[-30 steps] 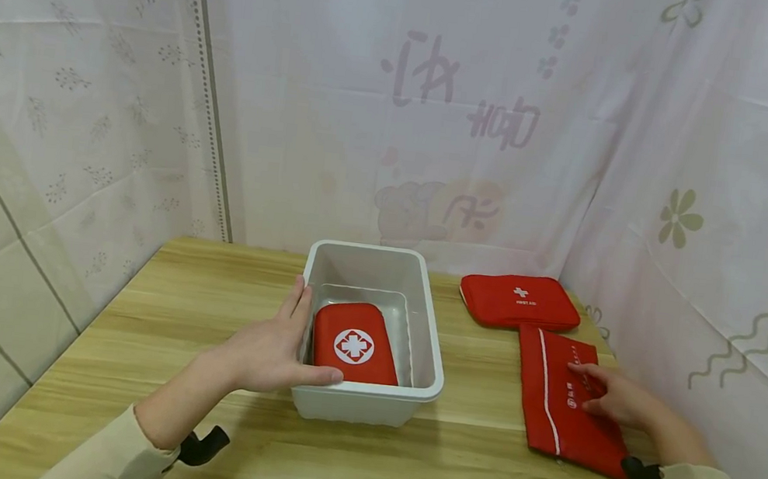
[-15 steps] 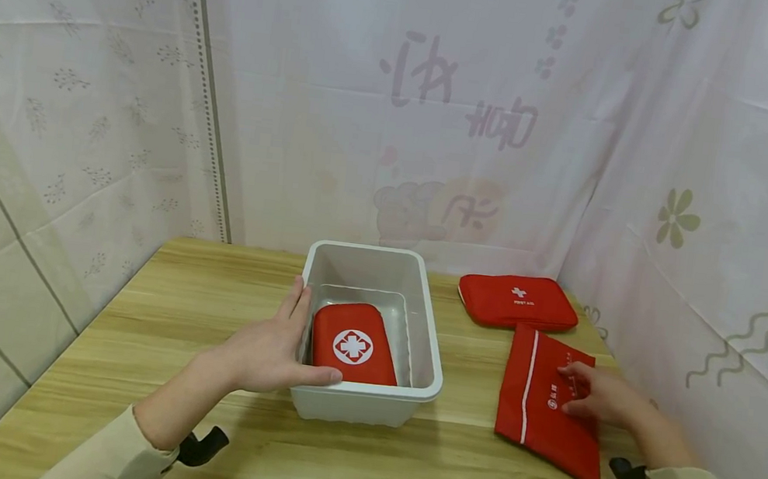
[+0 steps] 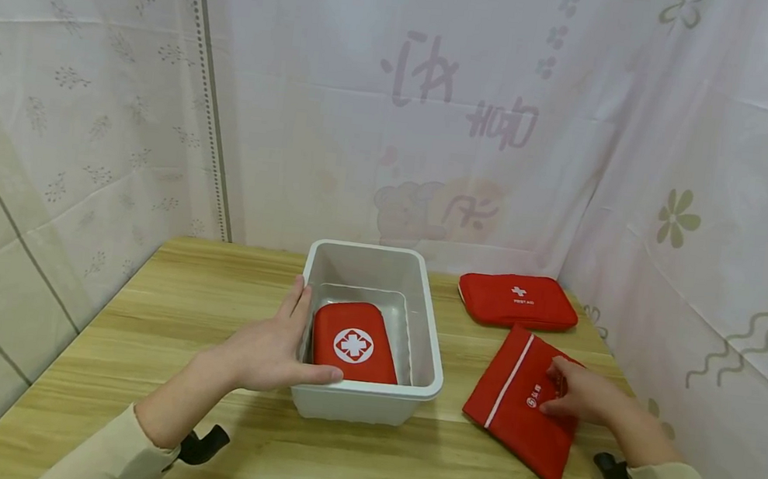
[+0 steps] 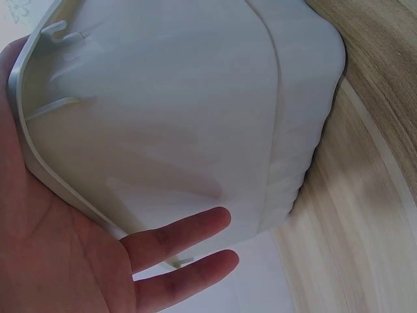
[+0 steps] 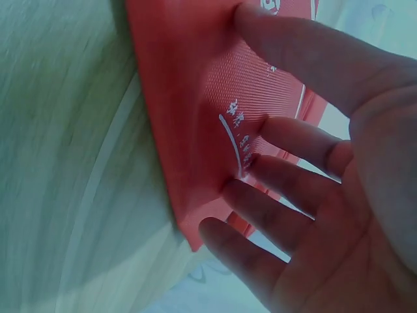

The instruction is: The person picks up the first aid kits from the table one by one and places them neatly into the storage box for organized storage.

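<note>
A red pouch (image 3: 354, 342) with a white cross emblem lies inside the pale grey plastic bin (image 3: 366, 409). My left hand (image 3: 267, 352) rests at the bin's near left corner, its thumb across the front rim and its fingers along the left side. Two straight fingers (image 4: 186, 235) show outside the bin wall in the left wrist view. On the table to the right lies a flat red bag (image 3: 514, 409) with a white stripe and printing. My right hand (image 3: 585, 397) touches its top with spread fingertips; in the right wrist view the thumb (image 5: 287, 45) stands apart from the fingers.
Behind the flat bag lies a red first aid pouch (image 3: 518, 300) with a white cross, near the table's back right. The wooden table (image 3: 210, 291) is bordered by printed curtains (image 3: 341, 110) at the back and sides.
The flat red bag has slid left toward the bin and turned on the table, moving with my right hand. My left hand and the bin have kept their place.
</note>
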Demonstrator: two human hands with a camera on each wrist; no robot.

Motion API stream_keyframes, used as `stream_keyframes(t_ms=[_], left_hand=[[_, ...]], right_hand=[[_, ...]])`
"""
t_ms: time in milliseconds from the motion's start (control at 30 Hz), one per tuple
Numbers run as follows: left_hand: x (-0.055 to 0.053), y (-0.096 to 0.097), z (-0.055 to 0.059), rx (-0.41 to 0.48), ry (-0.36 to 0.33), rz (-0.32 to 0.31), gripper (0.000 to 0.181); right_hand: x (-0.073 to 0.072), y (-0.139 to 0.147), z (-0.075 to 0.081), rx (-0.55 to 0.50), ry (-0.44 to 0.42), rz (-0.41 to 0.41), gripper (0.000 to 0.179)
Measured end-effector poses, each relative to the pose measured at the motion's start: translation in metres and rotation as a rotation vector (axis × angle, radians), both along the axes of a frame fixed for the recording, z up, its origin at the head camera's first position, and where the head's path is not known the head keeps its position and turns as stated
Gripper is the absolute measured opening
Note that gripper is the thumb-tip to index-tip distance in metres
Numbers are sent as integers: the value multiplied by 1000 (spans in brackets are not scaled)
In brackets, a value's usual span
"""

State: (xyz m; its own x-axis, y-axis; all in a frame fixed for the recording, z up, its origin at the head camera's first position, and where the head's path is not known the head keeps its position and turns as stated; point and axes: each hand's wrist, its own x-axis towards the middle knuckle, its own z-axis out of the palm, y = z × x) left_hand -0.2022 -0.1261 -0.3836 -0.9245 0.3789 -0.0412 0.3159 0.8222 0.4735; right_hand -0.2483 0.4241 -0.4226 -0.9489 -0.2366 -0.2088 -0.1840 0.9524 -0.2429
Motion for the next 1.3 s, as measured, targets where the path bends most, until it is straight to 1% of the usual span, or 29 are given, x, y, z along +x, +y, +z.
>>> stream_keyframes(t_ms=[67, 133, 300, 367, 467, 600, 700, 867, 967, 1200, 1300], left_hand=[[0, 0, 0, -3, 2, 0, 147], [-1, 0, 0, -4, 6, -1, 147], [-2, 1, -1, -7, 4, -4, 147], [-3, 1, -1, -8, 0, -6, 147], [-3, 1, -1, -7, 1, -9, 147], [-3, 1, 0, -6, 2, -6, 147], [-3, 1, 0, -1, -5, -6, 147], [-1, 1, 1, 0, -1, -6, 147], [-1, 1, 2, -1, 4, -4, 147], [0, 1, 2, -7, -8, 5, 146], [1, 1, 2, -7, -5, 6, 146]], right_hand=[[0, -4, 1, 1, 3, -4, 66], [0, -9, 2, 2, 7, 1, 67], [2, -21, 4, 49, -7, -13, 85], [4, -26, 5, 82, -16, -28, 87], [6, -31, 7, 112, -17, -28, 83], [7, -34, 11, 150, 5, 9, 70], [7, -36, 13, 165, 6, 25, 64], [7, -38, 12, 190, -10, 9, 61], [8, -40, 10, 215, -5, 6, 59], [13, -50, 14, 286, 51, 42, 51], [15, -54, 17, 302, 48, 42, 48]])
